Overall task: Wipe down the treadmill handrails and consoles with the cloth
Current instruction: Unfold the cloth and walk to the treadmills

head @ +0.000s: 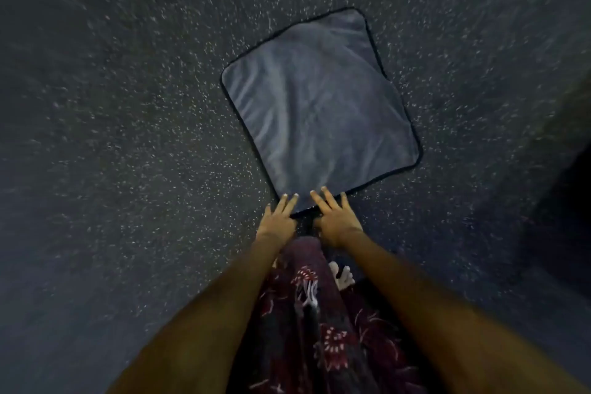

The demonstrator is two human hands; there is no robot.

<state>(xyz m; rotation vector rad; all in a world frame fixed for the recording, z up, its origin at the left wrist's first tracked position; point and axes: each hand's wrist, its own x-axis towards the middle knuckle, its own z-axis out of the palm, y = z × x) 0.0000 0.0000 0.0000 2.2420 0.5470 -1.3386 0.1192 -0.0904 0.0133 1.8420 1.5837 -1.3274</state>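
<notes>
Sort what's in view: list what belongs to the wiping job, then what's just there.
For the job:
cloth, spread flat on the floor
left hand, fingers straight, at the cloth's near edge
right hand, fingers straight, at the same edge

Just there:
speckled floor
patterned garment

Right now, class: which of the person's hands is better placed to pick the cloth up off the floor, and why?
Slightly the right hand: its straight fingers reach further onto the cloth's near edge. The left hand touches only the near corner. It is a close call; both are open.
</notes>
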